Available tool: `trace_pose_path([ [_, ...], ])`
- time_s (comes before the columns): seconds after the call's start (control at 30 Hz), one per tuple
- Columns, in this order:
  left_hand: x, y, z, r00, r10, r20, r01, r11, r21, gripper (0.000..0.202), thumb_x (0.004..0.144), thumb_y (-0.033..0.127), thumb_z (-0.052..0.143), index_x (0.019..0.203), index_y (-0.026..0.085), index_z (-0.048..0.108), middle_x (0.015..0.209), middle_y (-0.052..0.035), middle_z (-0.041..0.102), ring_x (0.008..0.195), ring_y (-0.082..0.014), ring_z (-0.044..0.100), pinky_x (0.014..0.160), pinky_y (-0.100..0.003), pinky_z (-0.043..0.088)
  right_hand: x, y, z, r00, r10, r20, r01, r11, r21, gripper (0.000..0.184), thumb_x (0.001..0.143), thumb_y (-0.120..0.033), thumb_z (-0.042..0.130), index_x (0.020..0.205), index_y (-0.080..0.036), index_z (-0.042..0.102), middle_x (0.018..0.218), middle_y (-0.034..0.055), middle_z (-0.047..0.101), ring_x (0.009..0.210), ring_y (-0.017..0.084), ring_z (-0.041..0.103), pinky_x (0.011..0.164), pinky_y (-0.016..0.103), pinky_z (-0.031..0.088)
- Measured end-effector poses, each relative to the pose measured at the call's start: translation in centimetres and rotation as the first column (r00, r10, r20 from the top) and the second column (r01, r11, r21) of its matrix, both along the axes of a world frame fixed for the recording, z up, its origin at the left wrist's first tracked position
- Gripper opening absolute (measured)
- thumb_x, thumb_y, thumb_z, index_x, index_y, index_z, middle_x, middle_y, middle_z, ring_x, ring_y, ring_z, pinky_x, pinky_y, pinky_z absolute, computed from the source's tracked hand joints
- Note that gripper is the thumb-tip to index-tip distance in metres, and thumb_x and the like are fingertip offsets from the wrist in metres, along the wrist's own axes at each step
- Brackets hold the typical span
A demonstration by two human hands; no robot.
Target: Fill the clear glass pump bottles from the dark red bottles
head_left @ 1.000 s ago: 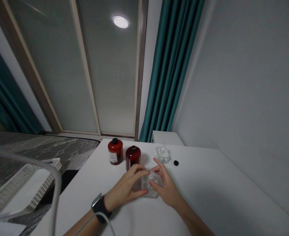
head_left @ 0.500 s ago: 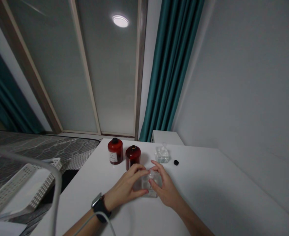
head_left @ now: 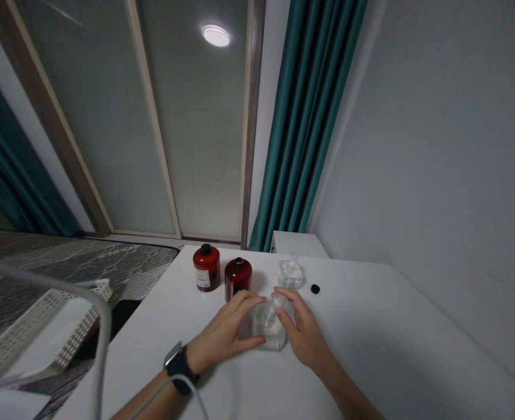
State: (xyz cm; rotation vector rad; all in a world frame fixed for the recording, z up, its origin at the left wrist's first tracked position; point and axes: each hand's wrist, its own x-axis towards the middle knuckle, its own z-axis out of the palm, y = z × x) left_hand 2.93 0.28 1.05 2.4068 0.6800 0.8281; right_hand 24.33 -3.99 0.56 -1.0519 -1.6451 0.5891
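Observation:
A clear, squarish glass bottle (head_left: 269, 337) stands on the white table (head_left: 353, 350) between my hands. My left hand (head_left: 226, 329), wearing a dark watch (head_left: 179, 364), braces the bottle's left side, thumb at the front and fingers behind. Above the bottle's upper right, a clear round stopper (head_left: 279, 300) is pinched between the thumb and fingers of my right hand (head_left: 305, 337). Just behind my left fingers is a dark red bottle (head_left: 237, 276) with no cap on its neck. A small black cap (head_left: 315, 289) lies to the right.
Another red bottle (head_left: 206, 269), labelled and black-capped, stands at the back left. A second clear glass bottle (head_left: 290, 274) with a stopper sits behind my right hand. White cables cross at the left, above a white perforated basket (head_left: 77, 332) beside the table.
My right hand has moved slightly right and up, bringing the round stopper away from the bottle's middle. The left hand stays around the bottle.

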Motion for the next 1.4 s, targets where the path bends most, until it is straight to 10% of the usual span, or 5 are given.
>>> trace_pose_path([
  [0.8, -0.1, -0.1, 0.2, 0.999, 0.003, -0.041, -0.003, 1.0, -0.008, 0.066, 0.083, 0.023, 0.074, 0.139, 0.027, 0.039, 0.132, -0.0102, 0.05, 0.121, -0.0271, 0.052, 0.103, -0.044, 0.047, 1.0, 0.0, 0.1, 0.977, -0.208, -0.054, 0.214, 0.967, 0.139, 0.027, 0.097, -0.031, 0.053, 0.122, -0.027, 0.058, 0.11, 0.0058, 0.059, 0.103, 0.022, 0.059, 0.094, 0.037, 0.048],
  [1.4, 0.0, -0.1, 0.5, 0.999, 0.011, -0.037, -0.011, 1.0, -0.017, 0.062, 0.083, 0.025, 0.074, 0.138, 0.025, 0.044, 0.13, -0.0108, 0.053, 0.119, -0.0268, 0.054, 0.101, -0.042, 0.049, 1.1, 0.5, -0.9, 0.959, -0.277, -0.065, 0.278, 0.96, 0.006, 0.033, 0.093, -0.036, 0.056, 0.123, -0.023, 0.058, 0.119, 0.0083, 0.062, 0.109, 0.024, 0.06, 0.1, 0.04, 0.047],
])
